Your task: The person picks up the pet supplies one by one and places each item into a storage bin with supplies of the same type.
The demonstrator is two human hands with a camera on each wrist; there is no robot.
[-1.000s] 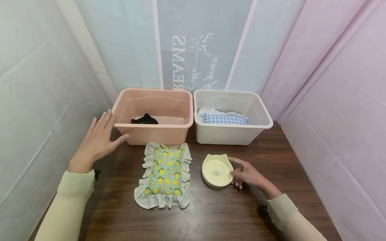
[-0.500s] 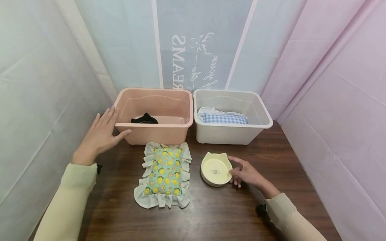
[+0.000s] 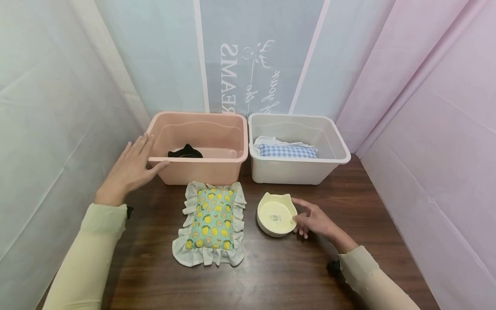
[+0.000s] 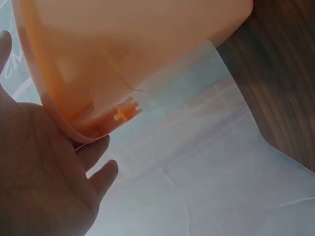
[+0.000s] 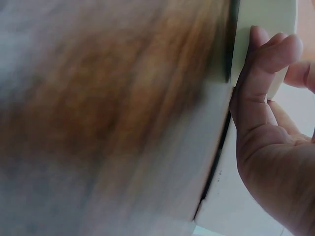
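Note:
My right hand (image 3: 315,221) pinches the right side of a pale yellow cat-eared bowl (image 3: 274,216), thumb over the rim and fingers against its outer wall. Inside the bowl a fish is printed; in the right wrist view its pale wall (image 5: 263,14) shows behind the curled fingers. At the left front corner of a pink plastic bin (image 3: 199,172), my left hand (image 3: 129,170) touches the rim, fingers straight and thumb spread. A lemon-print cushion (image 3: 213,219) with a pale ruffled edge lies on the wooden table in front of that bin.
A black cat-eared object (image 3: 187,151) sits in the pink bin, partly hidden by the front wall. Beside it stands a white bin (image 3: 290,171) holding a blue checked cushion (image 3: 288,151). Fabric curtains (image 3: 434,129) enclose the table (image 3: 263,280) at the back and sides.
The bowl has shifted slightly away from me and left with my right hand. My left hand has slid a little forward and right along the pink bin's corner.

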